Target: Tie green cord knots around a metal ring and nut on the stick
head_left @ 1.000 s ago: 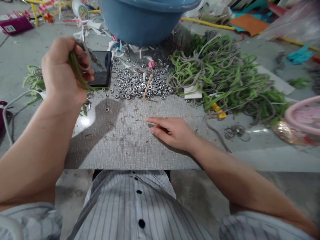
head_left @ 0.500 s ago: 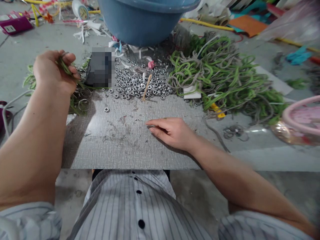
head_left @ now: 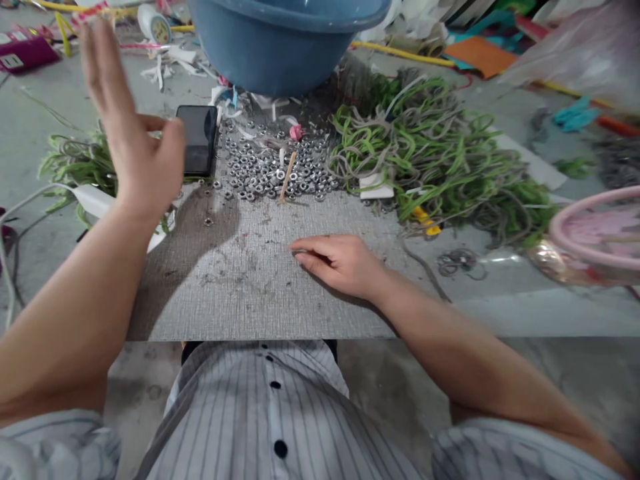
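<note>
My left hand (head_left: 127,127) is raised above the left edge of the grey board (head_left: 260,293), fingers stretched up and apart, holding nothing. Below and left of it lies a small heap of green and grey bands (head_left: 75,163). My right hand (head_left: 340,263) rests on the middle of the board, fingers loosely curled with thumb and forefinger pressed together on something too small to name. A pile of metal nuts (head_left: 270,170) with a wooden stick (head_left: 287,177) on it lies at the board's far edge. One loose nut (head_left: 209,221) sits nearer.
A black phone (head_left: 197,139) lies beside the nuts. A blue basin (head_left: 285,40) stands behind them. A large tangle of green and grey bands (head_left: 430,157) spreads to the right, and a pink basket (head_left: 597,230) at the far right. Scraps litter the concrete floor.
My left hand let go of the bunch of green bands it held, dropped it at the left, then opened and rose. My right hand has stayed put.
</note>
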Motion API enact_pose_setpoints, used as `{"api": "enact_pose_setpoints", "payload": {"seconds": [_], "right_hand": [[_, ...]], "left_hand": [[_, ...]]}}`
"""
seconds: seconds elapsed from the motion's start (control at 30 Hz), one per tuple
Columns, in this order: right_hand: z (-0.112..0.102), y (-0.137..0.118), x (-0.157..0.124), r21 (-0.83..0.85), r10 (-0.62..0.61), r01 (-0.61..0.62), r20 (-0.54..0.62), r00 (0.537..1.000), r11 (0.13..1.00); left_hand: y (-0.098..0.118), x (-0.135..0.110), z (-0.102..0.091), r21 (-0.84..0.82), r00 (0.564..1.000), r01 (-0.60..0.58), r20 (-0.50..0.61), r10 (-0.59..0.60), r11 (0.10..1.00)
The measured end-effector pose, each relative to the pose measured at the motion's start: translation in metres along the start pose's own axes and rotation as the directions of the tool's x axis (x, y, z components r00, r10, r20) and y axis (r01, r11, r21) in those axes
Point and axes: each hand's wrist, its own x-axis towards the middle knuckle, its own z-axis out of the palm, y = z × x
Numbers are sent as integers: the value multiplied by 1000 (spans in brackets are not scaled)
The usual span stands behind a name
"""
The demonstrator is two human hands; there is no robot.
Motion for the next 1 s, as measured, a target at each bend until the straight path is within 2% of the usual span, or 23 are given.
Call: {"api": "enact_pose_setpoints", "payload": {"seconds": [0.03, 0.07, 0.1, 0.17, 0.2, 0.33, 0.47, 0.53, 0.67, 0.83, 0.9, 1.0], "right_hand": [[0, 1, 0, -1, 15, -15, -13, 1000, 1000], [-1, 3, 0, -2, 32, -32, -31, 999, 999], [-1, 5, 1, -1, 48, -48, -54, 997, 999], [-3, 10, 2, 8, 80, -80, -103, 991, 997], [-4, 13, 2, 14, 99, -98, -125, 987, 995], [-11, 20, 7, 31, 164, -161, -209, 964, 986], [-25, 28, 15, 2, 190, -195, -234, 954, 981], [-34, 37, 22, -65, 193, -213, -235, 953, 975], [-48, 68, 37, -333, 156, -257, -301, 941, 907], [-43, 98, 46, -491, 197, -371, -371, 908, 788], [-37, 101, 45, -490, 208, -394, -390, 897, 778], [-32, 100, 41, -454, 185, -381, -418, 889, 805]], "left_hand": [[14, 3, -10, -181, 988, 120, -80, -136, 976], [27, 6, -18, -300, 990, 123, -31, -138, 946], [38, 7, -25, -391, 994, 106, 62, -89, 914], [54, 8, -36, -472, 971, 194, 218, -100, 860], [60, 7, -39, -490, 967, 199, 240, -88, 848], [72, 7, -47, -502, 938, 213, 346, -31, 838], [74, 6, -44, -454, 942, 113, 333, 50, 884], [73, 5, -41, -444, 948, 66, 308, 83, 894], [73, 3, -37, -466, 952, 23, 280, 123, 884], [75, 3, -38, -485, 949, 40, 293, 119, 874], [75, 3, -38, -488, 949, 37, 291, 123, 872], [75, 2, -36, -487, 950, 20, 281, 135, 873]]}}
